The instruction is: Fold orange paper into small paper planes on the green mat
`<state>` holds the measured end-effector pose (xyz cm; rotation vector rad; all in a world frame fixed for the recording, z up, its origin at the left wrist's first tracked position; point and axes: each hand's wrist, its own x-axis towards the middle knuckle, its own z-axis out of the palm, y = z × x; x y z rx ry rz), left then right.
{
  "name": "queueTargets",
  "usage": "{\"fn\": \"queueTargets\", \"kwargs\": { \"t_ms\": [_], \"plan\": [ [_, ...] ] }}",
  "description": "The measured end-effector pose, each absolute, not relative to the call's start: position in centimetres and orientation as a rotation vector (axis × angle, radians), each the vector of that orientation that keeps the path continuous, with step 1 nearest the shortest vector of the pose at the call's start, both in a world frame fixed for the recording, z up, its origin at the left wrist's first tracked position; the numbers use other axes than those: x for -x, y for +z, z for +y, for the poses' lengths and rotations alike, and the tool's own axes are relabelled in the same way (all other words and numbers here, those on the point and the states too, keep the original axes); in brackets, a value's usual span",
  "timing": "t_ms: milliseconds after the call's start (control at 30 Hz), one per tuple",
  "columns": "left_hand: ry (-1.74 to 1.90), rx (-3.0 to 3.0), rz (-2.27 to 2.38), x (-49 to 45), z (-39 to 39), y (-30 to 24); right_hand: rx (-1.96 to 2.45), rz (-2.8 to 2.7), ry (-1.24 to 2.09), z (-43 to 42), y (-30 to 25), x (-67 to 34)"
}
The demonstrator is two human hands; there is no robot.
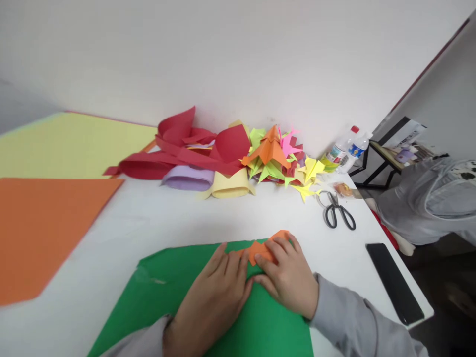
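Note:
On a large green paper sheet (163,282) in front of me lies a small piece of folded orange paper (256,249), partly covered by my fingers. My left hand (219,287) presses its left part, the fingers close together and the thumb tucked near the lower edge. On the other side, my right hand (288,272) grips the paper with bent fingers on top and the thumb by the near edge. The two thumbs almost meet below it. The paper's right end sticks out past the right fingertips.
Red paper loops (182,144) and folded paper shapes (269,148) are heaped against the wall. Black-handled scissors (336,210) lie right of them, near two bottles (344,151). A black phone (394,282) rests by the right edge. Large orange paper (48,228) and yellow paper (85,144) lie left.

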<state>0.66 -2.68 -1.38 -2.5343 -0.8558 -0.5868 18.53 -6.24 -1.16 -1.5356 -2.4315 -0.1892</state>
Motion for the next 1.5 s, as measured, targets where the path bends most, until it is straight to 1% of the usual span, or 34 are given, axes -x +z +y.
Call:
{"fn": "queueTargets", "kwargs": {
  "t_ms": [100, 200, 600, 800, 933, 1033, 1233, 1333, 1500],
  "plan": [
    [-0.669, 2.534, -0.836, -0.5, -2.5, -1.7, 1.506, -2.413, -0.201, -6.0, -1.2, -18.6],
    [-0.645, 2.552, -0.849, -0.4, -2.3, -1.9, 1.502, -2.403, -0.198, -5.8, -1.1, -18.6],
    [-0.295, 2.652, -0.825, -0.4, -3.0, -1.1, 1.511, -2.354, -0.229, -5.3, -1.8, -18.5],
    [-0.308, 2.663, -0.79, -0.1, -4.0, -0.2, 1.494, -2.335, -0.266, -5.1, -2.1, -18.7],
    [-0.516, 2.642, -0.783, 0.2, -3.7, -1.0, 1.514, -2.321, -0.292, -5.1, -2.4, -18.7],
    [-0.584, 2.682, -0.845, 0.3, -3.3, -2.1, 1.528, -2.31, -0.289, -5.0, -2.7, -18.7],
    [-0.505, 2.711, -0.856, 0.8, -3.0, -3.1, 1.58, -2.289, -0.252, -5.1, -2.8, -18.5],
    [-0.464, 2.75, -0.85, 1.0, -2.8, -2.4, 1.625, -2.274, -0.251, -5.2, -2.6, -18.2],
    [-0.302, 2.916, -0.941, 0.6, -2.0, 0.6, 1.623, -2.245, -0.243, -5.2, -2.6, -18.0]
  ]
}}
